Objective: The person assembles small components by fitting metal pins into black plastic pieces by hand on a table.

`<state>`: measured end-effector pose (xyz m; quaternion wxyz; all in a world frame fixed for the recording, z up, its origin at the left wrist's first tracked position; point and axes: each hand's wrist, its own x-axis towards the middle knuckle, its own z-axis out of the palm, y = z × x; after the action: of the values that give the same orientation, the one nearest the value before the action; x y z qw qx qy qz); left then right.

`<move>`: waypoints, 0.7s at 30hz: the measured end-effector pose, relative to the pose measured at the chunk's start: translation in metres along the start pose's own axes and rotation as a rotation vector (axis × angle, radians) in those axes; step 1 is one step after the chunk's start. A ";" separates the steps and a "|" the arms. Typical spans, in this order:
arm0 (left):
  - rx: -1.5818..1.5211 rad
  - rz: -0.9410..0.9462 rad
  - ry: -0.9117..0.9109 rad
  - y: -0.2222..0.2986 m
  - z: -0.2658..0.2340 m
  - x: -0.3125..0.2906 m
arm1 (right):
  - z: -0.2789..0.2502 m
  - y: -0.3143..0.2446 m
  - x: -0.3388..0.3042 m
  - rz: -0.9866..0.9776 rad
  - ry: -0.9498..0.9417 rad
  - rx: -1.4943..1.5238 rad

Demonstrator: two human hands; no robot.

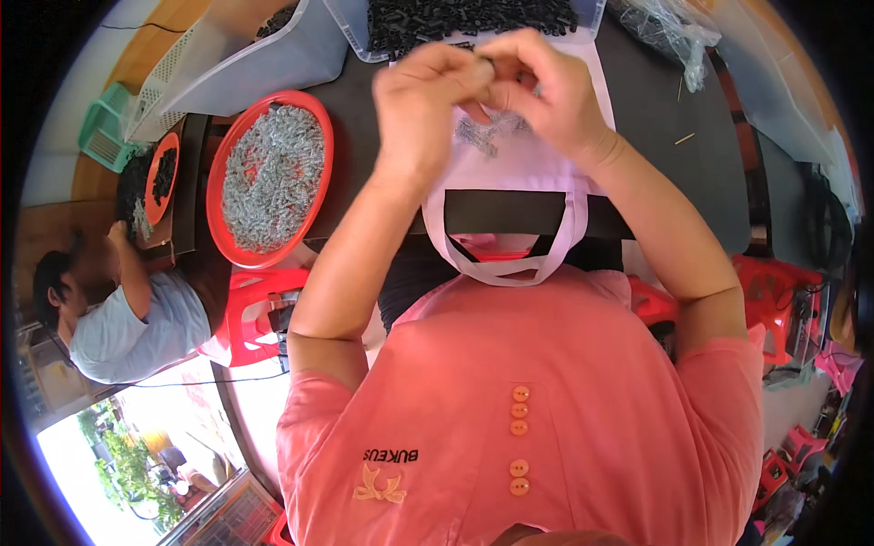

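Note:
My left hand [421,102] and my right hand [552,98] meet above a pale pink cloth bag [537,175] on the dark table. Both have their fingers pinched together, tip to tip. Whatever lies between the fingertips is too small and hidden to name. Under the hands, a small heap of silvery metal pieces [482,136] rests on the bag. Just past my fingers, a clear plastic bin [590,20] holds a mass of small black parts [473,16]. To the left, a red round tray [217,218] is full of similar silvery pieces [273,177].
A large translucent bin [246,73] stands at the far left beside a green basket [102,127]. A crumpled plastic bag [674,41] lies far right. At left, another person [137,314] sits near a smaller red tray [153,205]. Red stools [246,314] flank me.

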<state>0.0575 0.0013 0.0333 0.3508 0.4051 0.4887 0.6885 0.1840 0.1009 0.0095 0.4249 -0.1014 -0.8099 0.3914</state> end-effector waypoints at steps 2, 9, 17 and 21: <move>0.107 0.218 0.094 0.030 -0.005 0.006 | -0.016 -0.007 0.008 -0.049 0.028 0.057; 0.688 0.466 0.455 0.118 -0.105 0.077 | -0.066 0.010 0.030 0.258 -0.023 -0.177; 0.862 0.593 0.179 0.035 -0.043 0.019 | -0.050 -0.004 0.010 0.122 -0.423 -0.472; 0.695 0.238 0.021 -0.007 -0.026 0.008 | -0.035 0.009 0.003 0.007 -0.458 -0.708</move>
<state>0.0311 0.0002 0.0232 0.1046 0.5469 0.6464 0.5216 0.2074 0.1276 0.0164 0.1717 -0.1543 -0.9675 0.1029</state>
